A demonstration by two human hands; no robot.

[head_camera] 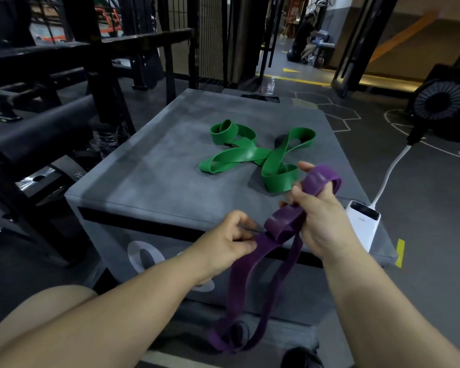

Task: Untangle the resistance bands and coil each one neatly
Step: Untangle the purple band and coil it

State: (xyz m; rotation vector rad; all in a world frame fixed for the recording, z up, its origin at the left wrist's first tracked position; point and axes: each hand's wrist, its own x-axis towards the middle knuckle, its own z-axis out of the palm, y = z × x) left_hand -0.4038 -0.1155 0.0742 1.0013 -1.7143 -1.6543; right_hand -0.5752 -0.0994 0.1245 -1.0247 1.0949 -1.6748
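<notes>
A purple resistance band (pixel 252 264) is held in front of the grey box. My right hand (pixel 319 211) has the band wrapped around its fingers in a couple of turns and grips it. My left hand (pixel 229 240) pinches the band just below that wrap. The rest of the purple band hangs down in a long loop to a loose tangle near my legs. A green resistance band (pixel 247 155) lies twisted in several loops on top of the grey padded box (pixel 149 166), apart from both hands.
A white power bank (pixel 363 221) with a white cable sits on the box's right edge. A black fan (pixel 441 102) stands on the floor at the right. Black gym frames and a padded bench stand at the left. A water bottle (pixel 270 86) stands beyond the box.
</notes>
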